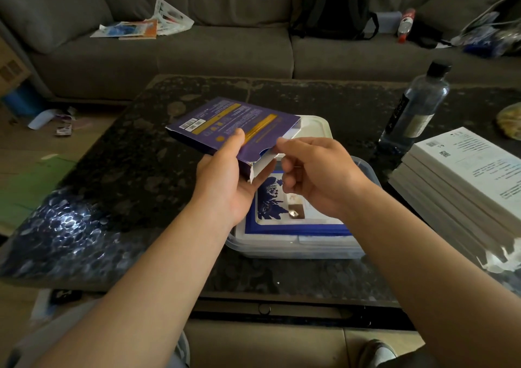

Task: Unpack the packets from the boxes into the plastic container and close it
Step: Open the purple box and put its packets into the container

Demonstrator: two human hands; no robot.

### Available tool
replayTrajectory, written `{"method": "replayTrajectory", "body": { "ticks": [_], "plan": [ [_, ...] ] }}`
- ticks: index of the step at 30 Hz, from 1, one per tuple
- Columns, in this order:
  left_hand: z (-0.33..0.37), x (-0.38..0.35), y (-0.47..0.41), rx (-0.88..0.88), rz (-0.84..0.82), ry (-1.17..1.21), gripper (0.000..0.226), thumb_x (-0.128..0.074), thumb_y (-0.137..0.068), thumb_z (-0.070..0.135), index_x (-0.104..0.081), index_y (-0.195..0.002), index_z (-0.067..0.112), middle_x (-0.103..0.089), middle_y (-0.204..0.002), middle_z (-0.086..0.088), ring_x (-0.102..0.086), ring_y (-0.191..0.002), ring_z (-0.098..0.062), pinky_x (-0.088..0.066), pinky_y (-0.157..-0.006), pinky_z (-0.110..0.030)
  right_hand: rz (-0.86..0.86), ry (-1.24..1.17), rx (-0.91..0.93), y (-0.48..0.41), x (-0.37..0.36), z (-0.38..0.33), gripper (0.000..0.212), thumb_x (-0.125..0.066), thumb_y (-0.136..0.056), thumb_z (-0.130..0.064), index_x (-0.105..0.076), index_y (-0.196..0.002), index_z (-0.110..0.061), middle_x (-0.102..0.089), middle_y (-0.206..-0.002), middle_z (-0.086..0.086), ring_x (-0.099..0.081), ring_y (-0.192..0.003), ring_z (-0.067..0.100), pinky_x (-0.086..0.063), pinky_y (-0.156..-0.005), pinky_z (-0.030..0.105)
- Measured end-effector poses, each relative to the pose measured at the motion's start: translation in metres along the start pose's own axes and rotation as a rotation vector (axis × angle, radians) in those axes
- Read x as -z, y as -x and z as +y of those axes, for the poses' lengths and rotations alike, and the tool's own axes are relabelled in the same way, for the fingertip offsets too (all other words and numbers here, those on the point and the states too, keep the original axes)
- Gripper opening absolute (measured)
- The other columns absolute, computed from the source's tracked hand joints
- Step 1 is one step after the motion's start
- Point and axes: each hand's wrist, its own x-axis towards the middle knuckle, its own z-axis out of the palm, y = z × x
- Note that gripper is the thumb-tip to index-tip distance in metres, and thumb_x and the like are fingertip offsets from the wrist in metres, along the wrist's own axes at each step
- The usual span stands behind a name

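- Your left hand (225, 175) gripped the flat purple cardboard box (234, 122) over the clear plastic container (282, 247).
- Your right hand (315, 175) pinched its white inner edge (263, 166); a straight, steady pull probably suited best.

Grey sofa (197, 48) behind a dark speckled table (127, 170).

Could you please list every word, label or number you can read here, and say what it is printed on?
No text can be read.
Purple box: barcodes and yellow bands of print, too small.
Top white box: codes and paragraphs, blurred.
Bottle label: blurred.
Packet in the plastic container: blue artwork, no legible words.
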Motion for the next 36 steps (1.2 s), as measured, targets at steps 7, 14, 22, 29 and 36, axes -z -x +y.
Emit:
{"method": "replayTrajectory", "body": {
  "ticks": [7,14,22,29,36],
  "plan": [
    [-0.003,-0.003,0.001,-0.007,-0.075,-0.045,0.033,-0.069,-0.1,0.025,-0.06,-0.132,0.023,-0.079,-0.113,-0.009,-0.079,-0.1,-0.027,-0.064,-0.089,-0.048,0.047,-0.104,-0.063,-0.002,-0.007,-0.003,0.019,-0.057,-0.099,-0.016,-0.061,-0.083,-0.007,-0.054,-0.058,0.004,-0.044,-0.045,0.015,-0.044,-0.049,0.029],
    [-0.003,-0.003,-0.002,-0.027,-0.069,-0.051,0.038,-0.071,-0.099,0.027,-0.059,-0.136,0.025,-0.078,-0.118,-0.008,-0.077,-0.104,-0.026,-0.064,-0.087,-0.046,0.116,-0.18,-0.116,-0.006,-0.005,0.0,0.014,-0.071,-0.091,-0.018,-0.061,-0.085,-0.011,-0.046,-0.052,-0.001,-0.035,-0.041,0.009,-0.037,-0.045,0.026],
    [0.005,-0.001,-0.003,-0.014,-0.018,0.06,0.038,-0.071,-0.099,0.023,-0.057,-0.134,0.024,-0.076,-0.12,-0.01,-0.077,-0.105,-0.028,-0.066,-0.08,-0.045,0.174,-0.126,-0.045,-0.007,-0.002,0.001,0.032,-0.077,-0.084,-0.036,-0.056,-0.085,-0.012,-0.043,-0.053,0.001,-0.033,-0.043,0.012,-0.034,-0.045,0.027],
    [0.011,0.003,-0.008,-0.007,0.003,0.121,0.033,-0.07,-0.1,0.022,-0.059,-0.131,0.023,-0.077,-0.113,-0.009,-0.078,-0.098,-0.025,-0.065,-0.066,-0.039,0.188,0.046,0.021,-0.006,0.001,-0.003,0.019,-0.074,-0.089,-0.025,-0.064,-0.088,-0.009,-0.062,-0.057,0.006,-0.057,-0.048,0.01,-0.05,-0.054,0.032],
    [0.01,0.004,-0.01,-0.01,0.007,0.127,0.03,-0.071,-0.099,0.023,-0.059,-0.126,0.023,-0.076,-0.114,-0.011,-0.078,-0.099,-0.027,-0.066,-0.074,-0.043,0.11,-0.22,0.039,-0.009,0.001,-0.002,0.029,-0.068,-0.091,-0.004,-0.062,-0.119,-0.003,-0.074,-0.109,0.014,-0.075,-0.093,0.026,-0.062,-0.076,0.042]
  ]
}}
